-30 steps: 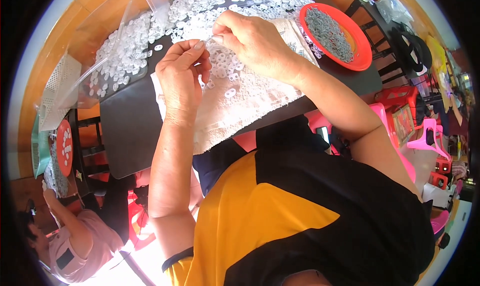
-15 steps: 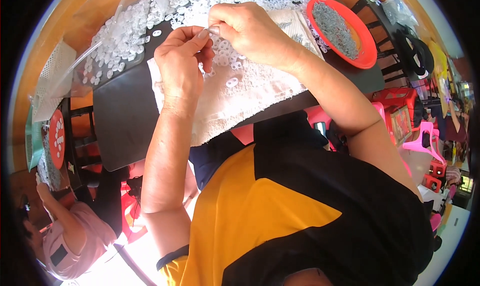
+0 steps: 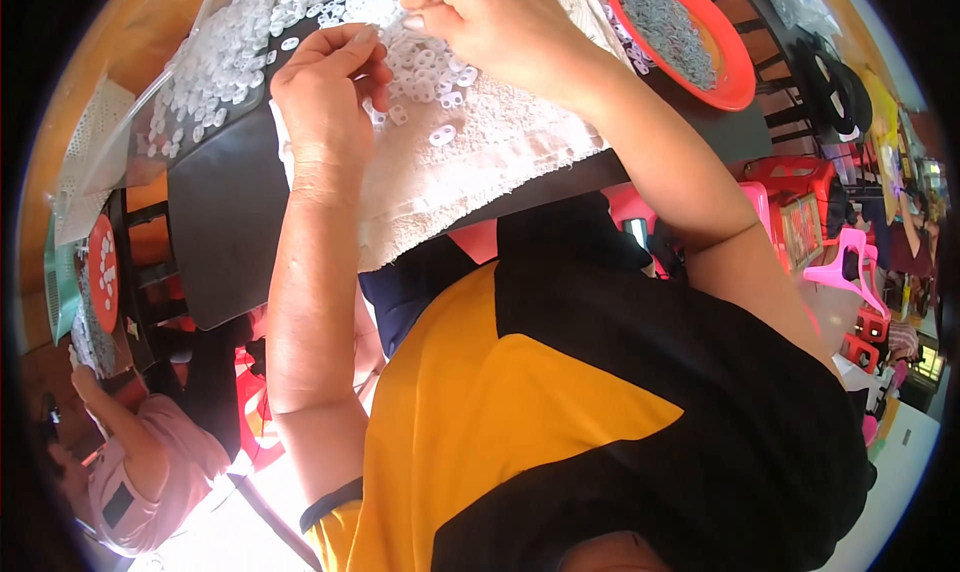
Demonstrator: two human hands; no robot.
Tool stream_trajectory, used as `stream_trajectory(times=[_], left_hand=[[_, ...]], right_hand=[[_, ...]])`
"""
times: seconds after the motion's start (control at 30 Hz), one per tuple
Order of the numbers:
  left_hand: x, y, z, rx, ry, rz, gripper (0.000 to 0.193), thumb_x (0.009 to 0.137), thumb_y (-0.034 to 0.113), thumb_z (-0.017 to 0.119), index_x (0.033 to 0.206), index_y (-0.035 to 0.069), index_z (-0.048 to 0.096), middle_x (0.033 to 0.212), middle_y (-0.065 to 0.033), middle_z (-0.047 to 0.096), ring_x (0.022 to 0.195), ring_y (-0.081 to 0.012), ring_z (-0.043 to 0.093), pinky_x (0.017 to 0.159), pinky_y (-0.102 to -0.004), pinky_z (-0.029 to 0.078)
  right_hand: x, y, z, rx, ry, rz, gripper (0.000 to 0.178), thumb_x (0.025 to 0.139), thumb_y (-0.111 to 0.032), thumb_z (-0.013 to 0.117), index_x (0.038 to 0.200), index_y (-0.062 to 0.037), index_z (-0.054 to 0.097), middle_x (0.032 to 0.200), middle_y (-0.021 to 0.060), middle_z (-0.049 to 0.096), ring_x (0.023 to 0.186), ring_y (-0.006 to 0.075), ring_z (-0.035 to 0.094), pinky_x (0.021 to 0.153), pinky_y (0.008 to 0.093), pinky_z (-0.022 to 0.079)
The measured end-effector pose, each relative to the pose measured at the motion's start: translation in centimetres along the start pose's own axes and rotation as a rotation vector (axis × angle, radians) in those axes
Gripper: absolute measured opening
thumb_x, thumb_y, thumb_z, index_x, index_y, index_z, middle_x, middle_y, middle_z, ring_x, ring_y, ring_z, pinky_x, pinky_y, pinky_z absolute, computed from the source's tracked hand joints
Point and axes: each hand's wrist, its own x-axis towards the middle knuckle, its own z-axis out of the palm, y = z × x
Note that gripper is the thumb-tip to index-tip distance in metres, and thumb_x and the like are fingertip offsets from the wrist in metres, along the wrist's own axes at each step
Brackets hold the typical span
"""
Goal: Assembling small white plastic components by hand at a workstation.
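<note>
Left hand [image 3: 325, 97] and right hand [image 3: 490, 27], fingertips bunched, contents indiscernible, hover above cloth [image 3: 450, 184] that probably steadies white pieces [image 3: 425, 80].

Dark bench [image 3: 225, 232]. Orange-brown surface [image 3: 140, 22] upper left, wall or floor unclear. Pink stool [image 3: 850, 240] and red plastic seat [image 3: 800, 169] right. Sunlight blows out floor [image 3: 200, 537] lower left. Bright patch [image 3: 930, 362] far right, likely a window.

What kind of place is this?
It might be a small workroom for handwork. Heaps of small white pieces lie about the dark table, a red plate holds many grey pieces, and another person has white pieces nearby too.
</note>
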Motion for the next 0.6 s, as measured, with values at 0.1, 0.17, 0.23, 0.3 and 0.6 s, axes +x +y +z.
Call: stream_trajectory(times=[0.1, 0.17, 0.23, 0.3, 0.6], left_hand=[[0.2, 0.1, -0.4, -0.027, 0.018, 0.015, 0.011, 0.088, 0.005, 0.063, 0.088, -0.006, 0.062, 0.074, -0.0108, 0.062, 0.058, -0.0166, 0.056, 0.046, -0.027, 0.042], [0.2, 0.2, -0.6, -0.049, 0.016, 0.017, 0.011, 0.088, 0.005, 0.063, 0.088, -0.006, 0.062, 0.074, -0.0108, 0.062, 0.059, -0.0167, 0.057, 0.047, -0.0272, 0.042], [-0.2, 0.4, -0.2, -0.026, 0.011, 0.015, 0.011, 0.088, 0.005, 0.062, 0.088, -0.006, 0.062, 0.075, -0.0104, 0.062, 0.059, -0.0168, 0.056, 0.047, -0.0272, 0.042], [-0.2, 0.6, 0.0, -0.023, 0.001, 0.021, 0.011, 0.088, 0.005, 0.062, 0.088, -0.006, 0.062, 0.075, -0.0103, 0.062, 0.059, -0.0168, 0.056, 0.047, -0.0272, 0.041], [-0.9, 1.2, 0.7, -0.061, -0.055, -0.011, 0.013, 0.087, 0.007, 0.061, 0.09, -0.006, 0.06, 0.074, -0.0101, 0.061, 0.058, -0.0151, 0.056, 0.046, -0.0265, 0.04]], right_hand=[[-2.2, 0.9, -0.1, -0.133, -0.197, -0.255, 0.006, 0.082, -0.007, 0.061, 0.08, -0.0047, 0.056, 0.07, 0.0092, 0.058, 0.062, 0.0248, 0.061, 0.052, 0.0372, 0.044], [-3.9, -0.1, 0.4, -0.158, -0.282, -0.266, 0.007, 0.079, -0.007, 0.062, 0.078, -0.0058, 0.055, 0.073, 0.0082, 0.057, 0.064, 0.0259, 0.061, 0.053, 0.0385, 0.045], [-5.2, -0.5, 0.6, -0.212, -0.387, -0.273, 0.01, 0.072, -0.005, 0.063, 0.078, -0.0076, 0.055, 0.081, 0.0058, 0.054, 0.068, 0.0257, 0.063, 0.056, 0.0396, 0.048], [-5.6, 0.0, 0.7, -0.238, -0.38, -0.277, 0.011, 0.071, -0.005, 0.063, 0.078, -0.0076, 0.054, 0.081, 0.0057, 0.054, 0.069, 0.0258, 0.063, 0.057, 0.0398, 0.048], [-3.8, 1.8, 1.4, 0.182, -0.107, -0.072, 0.005, 0.084, -0.007, 0.066, 0.087, -0.0051, 0.063, 0.078, 0.0051, 0.062, 0.063, 0.0184, 0.059, 0.057, 0.0301, 0.046]])
